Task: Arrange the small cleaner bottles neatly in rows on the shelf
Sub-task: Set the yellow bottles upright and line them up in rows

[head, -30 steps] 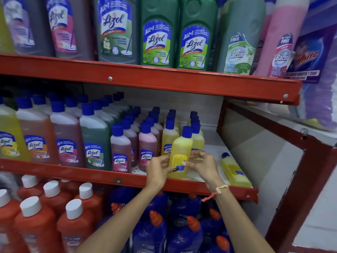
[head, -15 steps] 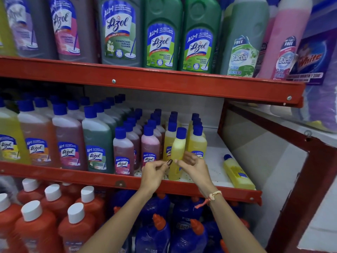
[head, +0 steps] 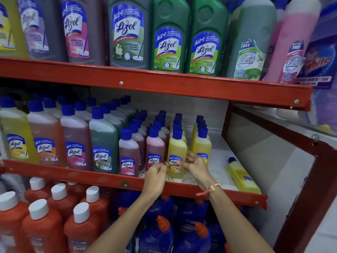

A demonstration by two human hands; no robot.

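A small yellow cleaner bottle [head: 176, 152] with a blue cap stands upright at the front of a yellow row on the middle shelf [head: 228, 195], label facing me. My left hand [head: 156, 174] pinches its lower left side and my right hand [head: 197, 165] holds its lower right side. Rows of small pink bottles [head: 128, 156] stand to its left, and another yellow row [head: 201, 145] stands to its right, partly behind my right hand. One more small yellow bottle [head: 242, 177] lies on its side near the shelf's right front corner.
Large cleaner bottles [head: 103, 143] fill the left of the middle shelf. The top shelf [head: 164, 86] carries big bottles. Below stand red bottles with white caps [head: 42, 225] and blue ones [head: 158, 232]. A red upright post [head: 300, 207] borders the right.
The yellow bottle was turned between my hands from its back label to its front label and now stands upright in line with its row. Both hands stayed on it.
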